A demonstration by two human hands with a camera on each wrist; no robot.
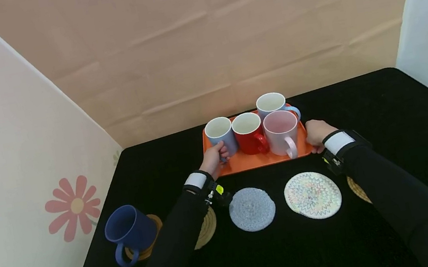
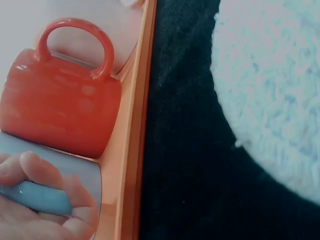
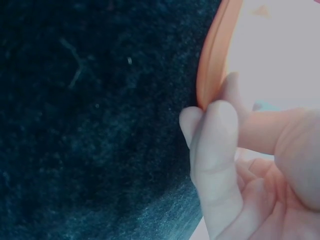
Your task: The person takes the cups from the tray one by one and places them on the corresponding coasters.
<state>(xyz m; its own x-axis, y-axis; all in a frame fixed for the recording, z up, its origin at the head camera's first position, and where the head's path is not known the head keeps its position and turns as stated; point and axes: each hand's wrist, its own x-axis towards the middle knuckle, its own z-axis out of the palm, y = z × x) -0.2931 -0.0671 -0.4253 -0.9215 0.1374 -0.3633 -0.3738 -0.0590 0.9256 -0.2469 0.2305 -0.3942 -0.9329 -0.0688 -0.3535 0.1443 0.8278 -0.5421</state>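
An orange tray [image 1: 241, 165] lies at the back of the black table, bearing several mugs. My left hand [image 1: 214, 159] is at its front left, fingers curled round the handle of a light blue mug [image 1: 231, 143]. That handle [image 2: 42, 198] shows between the fingers in the left wrist view. Beside this mug stands a red mug [image 1: 247, 142], then a pink mug [image 1: 276, 140] at the front right. Another light blue mug [image 1: 271, 103] stands behind the pink one. My right hand [image 1: 318, 133] pinches the tray's right rim [image 3: 214, 60] between thumb and fingers.
Nearer me lie a light blue round coaster [image 1: 252, 209] and a zigzag-patterned coaster [image 1: 313, 195]. My sleeves partly cover two woven coasters [image 1: 208, 228], one under each forearm. At the left, a dark blue mug [image 1: 134, 233] sits tilted on a tan coaster [image 1: 156, 221].
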